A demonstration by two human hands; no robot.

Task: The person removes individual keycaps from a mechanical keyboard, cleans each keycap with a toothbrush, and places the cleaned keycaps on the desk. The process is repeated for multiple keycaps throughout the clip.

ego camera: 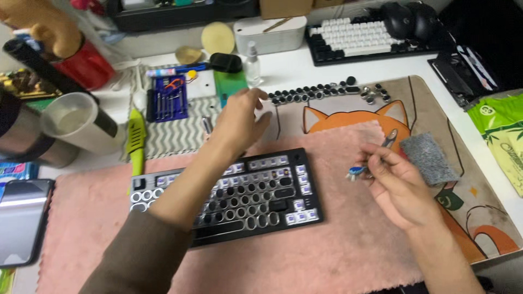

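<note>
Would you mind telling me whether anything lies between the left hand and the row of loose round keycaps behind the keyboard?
Nothing visible does. The left hand hovers right at the near end of the keycap row, with only bare mat between them.

I see the keyboard (pixel 229 196) lying on a cloth (pixel 338 245) on the desk (pixel 305 68). Behind it runs a row of keycaps (pixel 310 93); a second keyboard (pixel 359 37) sits farther back, a cup (pixel 76 121) far left.

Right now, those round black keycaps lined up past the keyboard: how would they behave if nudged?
The round keycaps look small and light, so they'd probably scatter. A few strays already lie apart from the row. Round tops suggest rolling if tipped; the desk mat may slow that.
</note>
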